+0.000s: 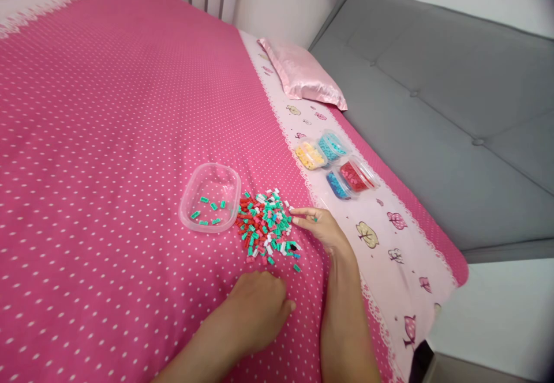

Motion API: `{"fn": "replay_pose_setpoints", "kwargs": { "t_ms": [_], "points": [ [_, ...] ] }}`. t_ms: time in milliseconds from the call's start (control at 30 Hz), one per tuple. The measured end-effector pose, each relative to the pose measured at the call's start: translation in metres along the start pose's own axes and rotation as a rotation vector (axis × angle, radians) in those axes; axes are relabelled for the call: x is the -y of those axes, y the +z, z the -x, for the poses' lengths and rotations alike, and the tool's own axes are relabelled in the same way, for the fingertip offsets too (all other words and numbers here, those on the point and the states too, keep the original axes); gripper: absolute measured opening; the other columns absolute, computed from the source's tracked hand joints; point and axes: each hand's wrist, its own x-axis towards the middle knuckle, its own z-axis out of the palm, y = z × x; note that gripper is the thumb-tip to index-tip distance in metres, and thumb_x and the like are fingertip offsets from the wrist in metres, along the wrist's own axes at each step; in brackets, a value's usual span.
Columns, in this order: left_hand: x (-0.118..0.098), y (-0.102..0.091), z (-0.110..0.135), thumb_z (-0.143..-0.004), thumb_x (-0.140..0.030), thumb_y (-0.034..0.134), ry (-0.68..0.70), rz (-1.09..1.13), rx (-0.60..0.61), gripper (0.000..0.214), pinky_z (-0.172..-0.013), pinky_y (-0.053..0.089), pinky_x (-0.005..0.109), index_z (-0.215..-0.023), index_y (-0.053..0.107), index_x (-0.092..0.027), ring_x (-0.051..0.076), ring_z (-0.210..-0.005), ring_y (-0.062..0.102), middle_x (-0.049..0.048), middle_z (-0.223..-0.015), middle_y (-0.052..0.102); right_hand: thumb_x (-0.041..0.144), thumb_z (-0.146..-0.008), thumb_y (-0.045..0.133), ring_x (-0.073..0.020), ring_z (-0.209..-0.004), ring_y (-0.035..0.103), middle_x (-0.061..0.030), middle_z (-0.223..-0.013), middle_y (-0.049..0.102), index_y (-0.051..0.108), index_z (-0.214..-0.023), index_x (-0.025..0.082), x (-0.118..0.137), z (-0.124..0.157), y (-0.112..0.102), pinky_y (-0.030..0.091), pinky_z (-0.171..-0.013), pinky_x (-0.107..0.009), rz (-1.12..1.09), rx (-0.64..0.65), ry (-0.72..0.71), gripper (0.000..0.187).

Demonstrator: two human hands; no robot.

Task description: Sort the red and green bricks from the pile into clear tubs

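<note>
A heap of small toy building bricks (264,224) in green, red, white and pink lies on the bedspread. At the heap's right edge is my right hand (322,227), its index finger and thumb stretched toward the bricks. A small green brick (315,219) shows against its curled fingers. My left hand (262,308) rests closed on the bedspread just in front of the heap; its fingers are tucked under, hiding whatever they may hold. Left of the heap stands a clear plastic container (185,217) with several green bricks (213,206) spread over its bottom.
Beyond my right hand stand small clear tubs of yellow bricks (310,156), turquoise bricks (332,146), blue bricks (338,185) and red bricks (357,176). A pink pillow (305,74) lies farther back. The grey padded headboard (415,106) borders the bed on the right.
</note>
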Motion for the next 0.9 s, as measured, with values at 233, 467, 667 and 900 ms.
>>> {"fn": "replay_pose_setpoints", "kwargs": {
  "t_ms": [233,467,667,900],
  "points": [
    [-0.001,-0.001,0.001,-0.087,-0.030,0.031,-0.009,-0.020,0.003,0.038,-0.073,0.047,0.042,-0.083,0.065,-0.015,0.028,-0.083,0.064,0.0140,-0.084,0.067,0.038,-0.060,0.071,-0.0063,-0.044,0.019,0.0096,-0.044,0.025,0.072,-0.085,0.015,-0.001,-0.003,0.003,0.013,-0.047,-0.024,0.207,0.023,-0.024,0.033],
    [0.000,0.000,0.001,-0.087,-0.029,0.031,-0.003,-0.020,-0.006,0.037,-0.073,0.047,0.042,-0.082,0.065,-0.015,0.028,-0.083,0.064,0.0135,-0.083,0.067,0.036,-0.059,0.072,-0.0062,-0.045,0.022,0.0097,-0.046,0.028,0.064,-0.071,0.015,-0.005,-0.005,0.003,0.014,-0.047,-0.023,0.152,0.038,-0.034,0.025],
    [0.000,0.000,0.001,-0.086,-0.030,0.031,0.003,-0.001,-0.004,0.038,-0.073,0.046,0.042,-0.082,0.065,-0.013,0.029,-0.083,0.063,0.0146,-0.083,0.067,0.032,-0.056,0.078,-0.0046,-0.046,0.022,0.0103,-0.048,0.027,0.063,-0.071,0.015,-0.001,-0.001,0.003,0.017,-0.045,-0.020,-0.067,0.025,-0.027,0.027],
    [-0.001,-0.002,0.001,-0.086,-0.029,0.032,-0.016,0.027,0.007,0.038,-0.074,0.046,0.042,-0.083,0.066,-0.013,0.031,-0.085,0.063,0.0152,-0.083,0.067,0.014,-0.056,0.075,-0.0037,-0.047,0.032,0.0039,-0.063,0.048,0.059,-0.075,0.017,0.010,-0.001,0.002,0.018,-0.031,-0.013,-0.796,0.021,0.092,0.025]
  ]
}}
